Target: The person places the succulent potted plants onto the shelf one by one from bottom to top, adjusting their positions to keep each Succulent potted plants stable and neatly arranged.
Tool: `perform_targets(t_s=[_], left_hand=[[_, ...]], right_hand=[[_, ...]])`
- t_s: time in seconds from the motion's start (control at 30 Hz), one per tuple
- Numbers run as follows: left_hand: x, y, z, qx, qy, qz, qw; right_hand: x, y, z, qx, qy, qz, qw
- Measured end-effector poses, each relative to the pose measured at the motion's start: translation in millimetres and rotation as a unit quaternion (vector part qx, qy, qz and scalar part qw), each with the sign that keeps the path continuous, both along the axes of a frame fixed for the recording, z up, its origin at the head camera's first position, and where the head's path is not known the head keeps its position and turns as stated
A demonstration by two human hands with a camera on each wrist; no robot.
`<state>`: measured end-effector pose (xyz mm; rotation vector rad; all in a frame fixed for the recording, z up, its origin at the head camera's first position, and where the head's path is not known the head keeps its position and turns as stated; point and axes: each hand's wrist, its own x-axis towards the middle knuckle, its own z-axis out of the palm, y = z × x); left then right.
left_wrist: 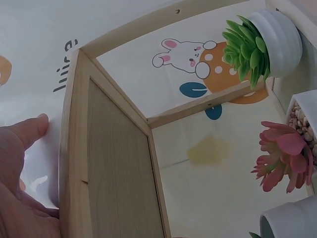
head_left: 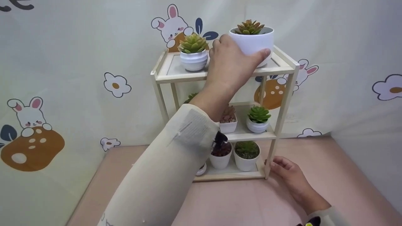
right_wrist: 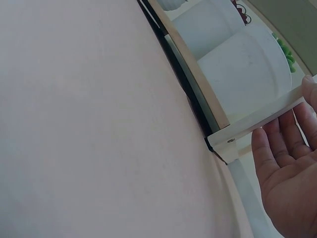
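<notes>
My left hand (head_left: 230, 62) grips a large white pot (head_left: 256, 42) on the right part of the wooden shelf's top tier, thumb at its front and fingers on its left. A reddish-green succulent (head_left: 250, 27) sits in that pot. Left of the hand stands a smaller ribbed white pot (head_left: 193, 60) with a yellow-green succulent. Low down, my right hand (head_left: 290, 175) holds the front right post of the wooden shelf (head_left: 284, 103); in the right wrist view its thumb and fingers lie on either side of the post (right_wrist: 267, 116).
On the middle tier are a square pot (head_left: 228, 126) with a pink succulent and a round pot (head_left: 258, 126) with a green one. White pots (head_left: 247, 161) stand on the bottom tier, partly behind my left sleeve (head_left: 163, 163). The shelf stands on a pinkish tabletop (head_left: 232, 204) before a printed backdrop (head_left: 78, 69).
</notes>
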<state>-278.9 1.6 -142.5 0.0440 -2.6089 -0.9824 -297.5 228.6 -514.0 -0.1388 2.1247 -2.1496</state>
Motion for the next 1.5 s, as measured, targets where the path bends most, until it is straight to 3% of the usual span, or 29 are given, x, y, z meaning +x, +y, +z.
perform_targets(t_s=[0.47, 0.93, 1.2, 1.37, 1.5], left_hand=[[7.7, -4.4, -8.0, -0.012, 0.033, 0.004, 0.9994], [39.2, -13.9, -25.2, 0.011, 0.08, -0.039, 0.996], [57.0, -22.8, -45.6, 0.027, 0.137, -0.068, 0.9879], [68.1, -31.8, -63.1, 0.05, 0.186, -0.085, 0.9776], [79.9, -36.4, -79.4, 0.066, 0.204, -0.094, 0.9722]], right_hand=[[-1.5, 0.4, -1.0, 0.029, -0.006, 0.001, 1.0], [-1.4, -0.5, -0.4, 0.029, -0.02, 0.002, 0.999], [-1.2, 1.1, 0.0, 0.021, -0.022, -0.001, 1.0], [-0.6, 1.1, 0.5, 0.013, -0.011, 0.004, 1.0], [-0.2, 0.9, 1.9, 0.002, -0.007, 0.009, 1.0]])
